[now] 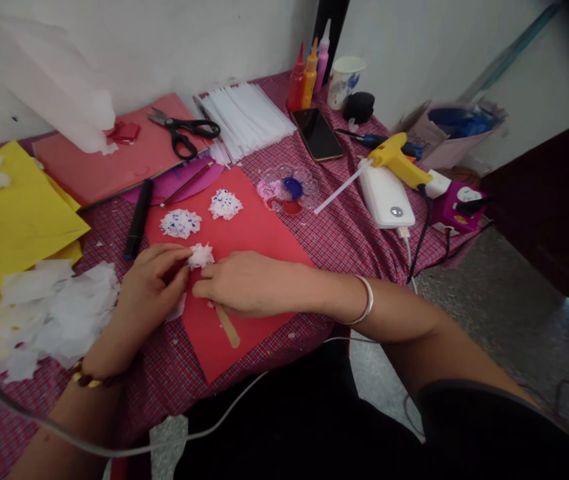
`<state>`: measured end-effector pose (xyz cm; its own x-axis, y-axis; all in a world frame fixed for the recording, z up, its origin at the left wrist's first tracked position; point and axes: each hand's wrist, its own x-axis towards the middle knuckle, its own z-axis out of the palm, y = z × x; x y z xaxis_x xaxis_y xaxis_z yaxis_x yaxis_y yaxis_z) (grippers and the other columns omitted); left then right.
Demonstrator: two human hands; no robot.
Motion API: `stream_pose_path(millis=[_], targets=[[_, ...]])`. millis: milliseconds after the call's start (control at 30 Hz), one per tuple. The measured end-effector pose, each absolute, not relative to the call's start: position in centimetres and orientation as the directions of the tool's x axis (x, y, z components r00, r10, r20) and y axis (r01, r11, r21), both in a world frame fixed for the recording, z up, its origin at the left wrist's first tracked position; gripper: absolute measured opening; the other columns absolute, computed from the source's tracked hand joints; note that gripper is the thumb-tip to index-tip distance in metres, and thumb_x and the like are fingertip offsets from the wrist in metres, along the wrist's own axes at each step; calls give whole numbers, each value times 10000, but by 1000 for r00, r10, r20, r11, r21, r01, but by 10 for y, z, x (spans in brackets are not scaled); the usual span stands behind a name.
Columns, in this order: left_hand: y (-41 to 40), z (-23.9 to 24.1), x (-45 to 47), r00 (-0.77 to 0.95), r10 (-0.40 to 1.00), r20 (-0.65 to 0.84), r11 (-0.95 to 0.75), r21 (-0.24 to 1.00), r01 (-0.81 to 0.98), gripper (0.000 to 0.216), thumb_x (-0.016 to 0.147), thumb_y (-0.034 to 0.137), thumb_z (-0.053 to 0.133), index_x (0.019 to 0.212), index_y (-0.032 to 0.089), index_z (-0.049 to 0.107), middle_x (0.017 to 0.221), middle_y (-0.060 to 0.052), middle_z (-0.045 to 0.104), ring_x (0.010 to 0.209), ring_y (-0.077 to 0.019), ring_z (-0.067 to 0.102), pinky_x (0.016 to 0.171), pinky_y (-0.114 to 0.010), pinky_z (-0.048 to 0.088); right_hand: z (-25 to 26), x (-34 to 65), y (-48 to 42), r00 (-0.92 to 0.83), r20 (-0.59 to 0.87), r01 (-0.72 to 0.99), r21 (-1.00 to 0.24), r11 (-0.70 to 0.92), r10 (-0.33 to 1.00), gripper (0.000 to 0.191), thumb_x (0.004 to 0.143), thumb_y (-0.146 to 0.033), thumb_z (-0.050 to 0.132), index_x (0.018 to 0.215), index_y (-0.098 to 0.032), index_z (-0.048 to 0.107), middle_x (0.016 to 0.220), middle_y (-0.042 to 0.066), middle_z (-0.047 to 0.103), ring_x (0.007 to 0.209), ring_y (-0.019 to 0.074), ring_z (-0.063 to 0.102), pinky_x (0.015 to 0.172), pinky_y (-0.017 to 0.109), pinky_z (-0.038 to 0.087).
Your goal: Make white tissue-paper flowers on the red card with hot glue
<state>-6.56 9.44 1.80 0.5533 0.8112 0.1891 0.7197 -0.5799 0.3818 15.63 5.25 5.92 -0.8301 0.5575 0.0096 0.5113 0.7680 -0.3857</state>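
A small crumpled white tissue-paper flower (201,256) sits on a red sheet of paper (269,227). My left hand (151,287) pinches the flower's left side between thumb and forefinger. From the right, my right hand (249,283) has its fingers curled in at the flower's lower edge; its fingertips are partly hidden. Two finished-looking white flowers with blue specks, one on the left (181,223) and one on the right (225,204), lie farther up the sheet. A flat wooden craft stick (227,327) pokes out below my right hand.
White tissue pieces (59,307) and yellow paper (24,213) lie at left. Behind are scissors (183,130), a black marker (139,220), white strips (249,117) and a paint palette (291,190). A yellow glue gun (397,160) rests by a white power bank (387,193). A cable crosses in front.
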Motion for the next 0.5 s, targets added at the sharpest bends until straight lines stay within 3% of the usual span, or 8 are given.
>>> stream_pose_path(millis=[500], targets=[[95,17,-67,549,813,192,-578,379,723,203,934,272,521,1084,221,647,1086,-71,697,1078,-238,646,995,-419,509,53,156,54,-825,40,502,-405,764,563,202,1024,-119,441,1104,-101,626,1015,115,689,877,207,657,664,325,386]])
